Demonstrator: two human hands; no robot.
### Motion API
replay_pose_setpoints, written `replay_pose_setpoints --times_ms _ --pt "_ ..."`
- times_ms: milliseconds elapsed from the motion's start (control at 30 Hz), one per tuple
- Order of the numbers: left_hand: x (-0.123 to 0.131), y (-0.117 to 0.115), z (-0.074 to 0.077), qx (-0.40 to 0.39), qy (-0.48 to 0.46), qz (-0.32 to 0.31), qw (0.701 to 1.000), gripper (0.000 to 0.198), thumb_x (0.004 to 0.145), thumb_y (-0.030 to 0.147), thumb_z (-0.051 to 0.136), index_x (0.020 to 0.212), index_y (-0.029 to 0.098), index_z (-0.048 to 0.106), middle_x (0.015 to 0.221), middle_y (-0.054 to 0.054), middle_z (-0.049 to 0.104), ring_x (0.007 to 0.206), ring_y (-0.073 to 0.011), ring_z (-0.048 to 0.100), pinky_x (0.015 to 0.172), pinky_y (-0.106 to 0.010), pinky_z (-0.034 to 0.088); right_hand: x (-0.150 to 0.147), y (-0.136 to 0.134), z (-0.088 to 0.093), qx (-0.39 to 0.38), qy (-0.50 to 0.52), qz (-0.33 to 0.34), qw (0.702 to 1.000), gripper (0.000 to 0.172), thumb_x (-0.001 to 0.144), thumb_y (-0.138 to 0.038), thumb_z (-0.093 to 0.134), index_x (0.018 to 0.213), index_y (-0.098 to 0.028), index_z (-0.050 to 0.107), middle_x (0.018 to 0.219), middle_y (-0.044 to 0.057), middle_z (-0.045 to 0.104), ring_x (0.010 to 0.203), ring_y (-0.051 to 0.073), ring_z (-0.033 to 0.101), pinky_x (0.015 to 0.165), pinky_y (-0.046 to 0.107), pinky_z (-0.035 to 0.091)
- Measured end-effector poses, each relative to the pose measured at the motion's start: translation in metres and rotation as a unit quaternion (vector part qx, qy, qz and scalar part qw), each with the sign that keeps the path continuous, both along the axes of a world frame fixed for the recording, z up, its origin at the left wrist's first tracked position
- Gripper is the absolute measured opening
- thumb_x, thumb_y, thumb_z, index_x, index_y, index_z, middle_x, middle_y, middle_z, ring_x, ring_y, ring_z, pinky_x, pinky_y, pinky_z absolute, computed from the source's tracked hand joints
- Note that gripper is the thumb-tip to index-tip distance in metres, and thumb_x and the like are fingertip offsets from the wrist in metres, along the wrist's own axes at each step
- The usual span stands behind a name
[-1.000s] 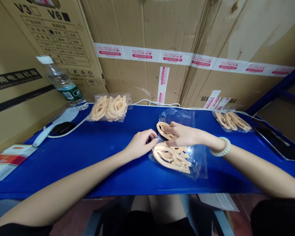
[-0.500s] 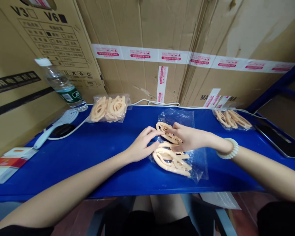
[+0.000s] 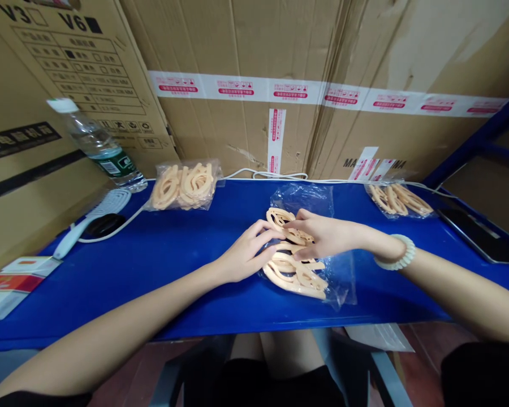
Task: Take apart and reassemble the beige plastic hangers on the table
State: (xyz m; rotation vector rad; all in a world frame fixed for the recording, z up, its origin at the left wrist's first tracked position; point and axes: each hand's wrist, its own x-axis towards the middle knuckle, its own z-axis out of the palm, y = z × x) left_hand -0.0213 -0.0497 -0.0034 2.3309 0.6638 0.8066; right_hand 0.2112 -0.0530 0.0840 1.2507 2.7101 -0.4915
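A heap of peach plastic hair clips (image 3: 294, 271) lies on a clear plastic bag (image 3: 305, 198) in the middle of the blue table (image 3: 165, 260). My right hand (image 3: 324, 234), with a pale bead bracelet at the wrist, pinches one clip (image 3: 279, 217) at the top of the heap. My left hand (image 3: 248, 254) comes in from the left, fingers curled, its fingertips touching the same clip and the bag's edge.
A sealed bag of clips (image 3: 184, 183) sits at the back left, another bag of clips (image 3: 398, 198) at the back right. A water bottle (image 3: 97, 147), a white brush (image 3: 91, 217), a white cable (image 3: 275, 176) and a dark phone (image 3: 477, 232) lie around. Cardboard boxes (image 3: 280, 56) wall the back.
My left hand has moved right and forward until its fingers meet my right hand on the top clip. The right hand has stayed over the heap.
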Motion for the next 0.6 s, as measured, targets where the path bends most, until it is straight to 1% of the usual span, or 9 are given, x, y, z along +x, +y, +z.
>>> replay_pose_setpoints --times_ms 100,233,333,400,500,600 --pt "0.0 0.0 -0.001 0.002 0.004 0.0 1.0 0.028 0.102 0.027 0.045 0.126 0.022 0.06 0.127 -0.01 0.055 0.126 -0.0247 0.052 0.113 -0.042 0.04 0.0 -0.004 -0.002 0.046 -0.006 -0.013 0.999 0.07 0.078 -0.053 0.076 0.129 -0.008 0.059 0.097 0.007 0.048 0.084 0.024 0.051 0.075 0.036 0.047" --pt "-0.001 0.002 -0.004 -0.018 -0.012 0.011 1.0 0.032 0.102 0.027 0.043 0.131 0.022 0.056 0.13 -0.011 0.053 0.127 -0.0239 0.052 0.112 -0.039 0.042 -0.009 -0.012 -0.01 0.057 -0.018 -0.015 0.998 0.069 0.08 -0.059 0.072 0.127 -0.01 0.061 0.105 0.012 0.051 0.089 0.027 0.053 0.075 0.037 0.048" --pt "-0.001 0.003 -0.006 -0.027 -0.017 0.015 0.999 0.03 0.102 0.027 0.043 0.127 0.021 0.058 0.128 -0.011 0.054 0.124 -0.0235 0.053 0.109 -0.038 0.044 -0.02 -0.013 -0.014 0.102 -0.074 -0.049 0.991 0.073 0.079 -0.062 0.071 0.129 -0.009 0.061 0.112 0.016 0.053 0.093 0.03 0.055 0.077 0.04 0.048" --pt "-0.001 0.004 -0.007 -0.027 -0.021 0.016 0.999 0.028 0.102 0.027 0.044 0.124 0.02 0.058 0.126 -0.011 0.055 0.122 -0.0233 0.054 0.106 -0.038 0.045 -0.026 -0.012 -0.013 0.135 -0.117 -0.061 0.982 0.07 0.078 -0.06 0.072 0.125 -0.009 0.063 0.115 0.018 0.054 0.098 0.033 0.055 0.081 0.042 0.047" --pt "0.0 0.003 -0.007 -0.03 -0.028 0.028 0.999 0.026 0.101 0.026 0.045 0.123 0.02 0.059 0.125 -0.011 0.057 0.118 -0.0231 0.056 0.099 -0.036 0.049 -0.033 -0.009 -0.01 0.157 -0.15 -0.066 0.974 0.065 0.078 -0.06 0.069 0.119 -0.01 0.067 0.117 0.018 0.056 0.103 0.034 0.055 0.084 0.043 0.046" --pt "0.0 0.003 -0.005 -0.034 -0.025 0.04 0.998 0.026 0.101 0.026 0.045 0.121 0.02 0.06 0.121 -0.01 0.058 0.107 -0.0214 0.059 0.093 -0.035 0.05 -0.035 -0.01 -0.008 0.178 -0.176 -0.07 0.966 0.068 0.077 -0.06 0.068 0.123 -0.009 0.065 0.118 0.019 0.057 0.104 0.035 0.055 0.087 0.044 0.044"
